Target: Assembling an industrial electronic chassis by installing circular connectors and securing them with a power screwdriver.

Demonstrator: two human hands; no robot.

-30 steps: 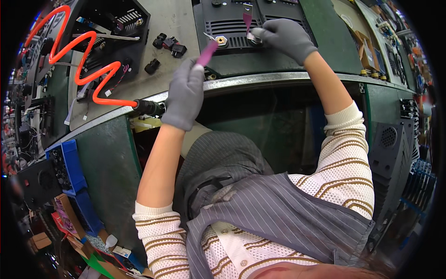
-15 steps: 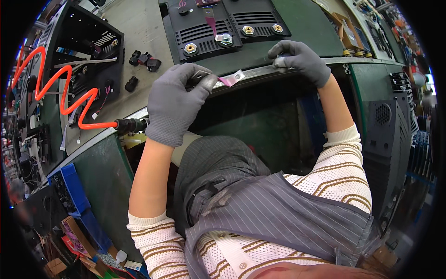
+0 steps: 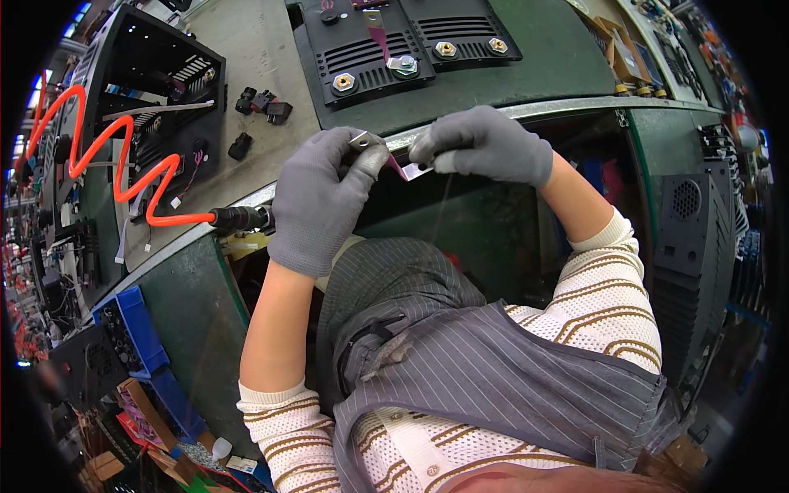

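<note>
A purple-sleeved metal strip (image 3: 396, 165) was held in the air in front of the bench edge (image 3: 526, 109), its near-left end gripped between thumb and fingers of the gloved left hand (image 3: 320, 197). Its bare, silvery other end was met by the fingertips of the right hand (image 3: 489, 148); whether it was pinched there, or some small part was grasped instead, could not be told. The step in hand was judged to be the readying of that end, and the next move seemed to call for a steady left hold and careful lining-up by the right fingertips.

Beyond, a similar purple strip (image 3: 378, 37) was seen on a black vented panel (image 3: 362, 62), one end at a hex fitting (image 3: 403, 64). The panel's far edge was cut off by the frame, and the dark space under the bench was hard to make out
</note>
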